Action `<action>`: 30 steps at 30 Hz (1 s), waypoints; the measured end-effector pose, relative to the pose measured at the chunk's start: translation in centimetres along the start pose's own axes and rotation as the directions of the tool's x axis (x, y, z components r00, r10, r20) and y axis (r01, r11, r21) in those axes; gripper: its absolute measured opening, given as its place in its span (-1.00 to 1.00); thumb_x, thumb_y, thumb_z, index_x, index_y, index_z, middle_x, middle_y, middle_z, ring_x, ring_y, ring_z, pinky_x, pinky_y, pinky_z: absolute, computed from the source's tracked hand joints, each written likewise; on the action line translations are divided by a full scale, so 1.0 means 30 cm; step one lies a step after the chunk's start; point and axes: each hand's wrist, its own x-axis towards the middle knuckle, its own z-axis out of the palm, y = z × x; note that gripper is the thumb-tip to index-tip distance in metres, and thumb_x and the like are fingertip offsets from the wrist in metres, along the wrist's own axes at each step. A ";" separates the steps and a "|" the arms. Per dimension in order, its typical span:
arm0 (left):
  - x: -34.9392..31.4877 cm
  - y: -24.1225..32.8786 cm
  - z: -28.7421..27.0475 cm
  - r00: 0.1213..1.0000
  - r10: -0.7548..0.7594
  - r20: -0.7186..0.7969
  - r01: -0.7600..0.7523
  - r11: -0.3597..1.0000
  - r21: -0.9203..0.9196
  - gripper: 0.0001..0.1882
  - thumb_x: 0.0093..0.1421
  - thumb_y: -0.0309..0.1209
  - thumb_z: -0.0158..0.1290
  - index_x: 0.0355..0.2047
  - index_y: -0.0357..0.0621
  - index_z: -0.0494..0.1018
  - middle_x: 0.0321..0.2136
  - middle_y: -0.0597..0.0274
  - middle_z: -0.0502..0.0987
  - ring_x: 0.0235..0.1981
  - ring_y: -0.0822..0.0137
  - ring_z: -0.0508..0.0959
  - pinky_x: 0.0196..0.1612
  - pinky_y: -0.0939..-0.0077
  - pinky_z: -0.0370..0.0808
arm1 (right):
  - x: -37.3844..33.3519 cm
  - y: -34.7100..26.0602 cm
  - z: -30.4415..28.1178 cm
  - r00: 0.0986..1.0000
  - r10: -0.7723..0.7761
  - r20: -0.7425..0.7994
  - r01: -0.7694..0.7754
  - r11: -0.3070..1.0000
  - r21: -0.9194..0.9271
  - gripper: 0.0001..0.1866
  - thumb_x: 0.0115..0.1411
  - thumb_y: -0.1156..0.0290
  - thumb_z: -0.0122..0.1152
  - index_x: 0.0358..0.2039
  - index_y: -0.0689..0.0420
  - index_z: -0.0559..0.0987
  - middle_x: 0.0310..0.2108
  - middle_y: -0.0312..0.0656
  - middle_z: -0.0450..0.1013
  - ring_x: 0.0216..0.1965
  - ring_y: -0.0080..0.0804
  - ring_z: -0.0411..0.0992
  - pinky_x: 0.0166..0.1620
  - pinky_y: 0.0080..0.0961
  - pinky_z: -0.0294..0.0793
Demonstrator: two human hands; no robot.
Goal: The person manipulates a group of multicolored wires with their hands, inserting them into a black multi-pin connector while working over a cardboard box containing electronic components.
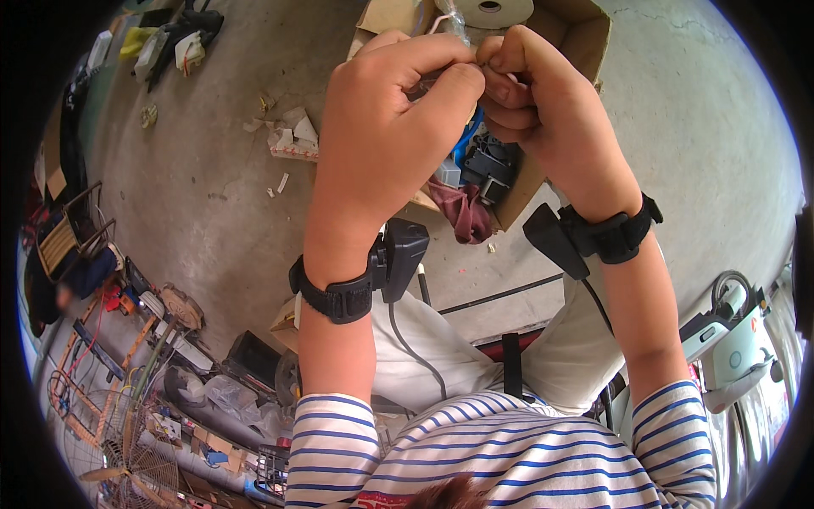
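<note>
Both my hands are raised in front of me, fingertips meeting over a cardboard box [585, 42]. My left hand [390, 110] is closed in a pinch, thumb against the forefinger. Opposite it, my right hand [543, 102] pinches too, its other fingers curled in. Whatever sits between the fingertips is too small and too hidden to name. Below them in the box are a dark red cloth [462, 212], a black device with a round part [492, 161] and a blue cable [469, 136]. A white roll [490, 10] lies at the box's far end.
Torn paper and cardboard scraps [292, 136] lie on the concrete floor left of the box. A wire-cage fan [127, 467] and clutter fill the lower left. On the right stands a white scooter-like vehicle [738, 348]. Black wrist straps [339, 293] with cables are on both my forearms.
</note>
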 end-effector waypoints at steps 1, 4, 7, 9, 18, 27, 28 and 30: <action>-0.001 -0.001 0.001 1.000 0.000 0.000 0.000 1.000 0.001 -0.84 0.08 -0.43 0.06 -0.46 -0.33 0.49 -0.67 0.25 0.40 -0.56 0.47 0.39 -0.47 0.52 0.33 | 0.006 -0.001 -0.004 1.000 0.000 0.001 0.000 1.000 0.001 -0.71 0.21 0.35 -0.16 -0.66 0.01 0.17 -0.70 -0.50 -0.02 -0.71 -0.70 -0.11 -0.60 -0.64 -0.12; -0.006 -0.002 0.010 0.999 -0.043 -0.010 0.042 0.995 -0.087 -0.84 0.10 -0.42 0.06 -0.47 -0.32 0.49 -0.69 0.32 0.37 -0.60 0.53 0.35 -0.50 0.57 0.30 | 0.024 0.003 -0.035 0.986 0.130 0.108 -0.149 0.971 0.187 -0.69 0.22 0.33 -0.18 -0.69 0.00 0.19 -0.75 -0.51 -0.05 -0.76 -0.69 -0.14 -0.65 -0.63 -0.15; -0.006 0.023 0.003 0.988 -0.141 0.055 0.149 0.970 -0.192 -0.83 0.14 -0.41 0.04 -0.51 -0.29 0.47 -0.71 0.42 0.32 -0.63 0.62 0.28 -0.53 0.64 0.23 | 0.037 0.006 -0.061 0.934 0.183 0.308 -0.277 0.914 0.297 -0.66 0.22 0.31 -0.22 -0.71 -0.01 0.19 -0.79 -0.53 -0.09 -0.78 -0.68 -0.16 -0.68 -0.62 -0.16; -0.004 0.032 -0.019 0.964 -0.214 0.161 0.242 0.953 -0.183 -0.84 0.18 -0.45 0.00 -0.43 -0.32 0.48 -0.62 0.36 0.38 -0.55 0.52 0.35 -0.41 0.62 0.26 | 0.032 -0.002 -0.050 0.928 0.205 0.311 -0.301 0.904 0.304 -0.67 0.20 0.31 -0.22 -0.72 -0.02 0.18 -0.79 -0.53 -0.10 -0.78 -0.68 -0.17 -0.66 -0.62 -0.17; 0.003 0.034 -0.011 0.971 -0.187 0.149 0.233 0.878 -0.418 -0.80 0.15 -0.44 0.00 -0.57 -0.30 0.40 -0.69 0.39 0.35 -0.60 0.60 0.31 -0.50 0.69 0.21 | 0.003 -0.014 -0.016 0.996 0.025 0.089 -0.031 0.997 0.065 -0.71 0.16 0.30 -0.23 -0.70 0.00 0.14 -0.74 -0.51 -0.06 -0.71 -0.69 -0.14 -0.61 -0.62 -0.17; 0.001 0.040 -0.018 0.964 -0.230 0.137 0.265 0.893 -0.363 -0.80 0.12 -0.45 -0.03 -0.60 -0.30 0.39 -0.70 0.39 0.33 -0.62 0.60 0.29 -0.51 0.68 0.20 | -0.012 0.005 -0.012 0.990 -0.133 0.046 0.139 0.976 -0.168 -0.65 0.25 0.27 -0.23 -0.68 0.05 0.18 -0.72 -0.51 -0.09 -0.67 -0.67 -0.16 -0.56 -0.59 -0.17; 0.000 0.039 -0.021 0.963 -0.230 0.136 0.265 0.894 -0.362 -0.80 0.12 -0.45 -0.03 -0.60 -0.30 0.39 -0.70 0.39 0.33 -0.62 0.60 0.29 -0.51 0.68 0.20 | -0.011 0.005 -0.014 0.990 -0.133 0.046 0.139 0.976 -0.167 -0.65 0.25 0.27 -0.23 -0.68 0.05 0.18 -0.72 -0.51 -0.09 -0.67 -0.67 -0.16 -0.56 -0.59 -0.17; 0.001 0.034 -0.020 0.963 -0.225 0.152 0.264 0.906 -0.331 -0.79 0.11 -0.45 -0.04 -0.63 -0.28 0.38 -0.72 0.40 0.31 -0.63 0.60 0.27 -0.53 0.68 0.17 | -0.009 0.003 -0.022 0.995 -0.052 0.081 0.059 0.995 -0.080 -0.65 0.25 0.27 -0.22 -0.68 0.03 0.16 -0.72 -0.51 -0.09 -0.68 -0.69 -0.16 -0.57 -0.60 -0.18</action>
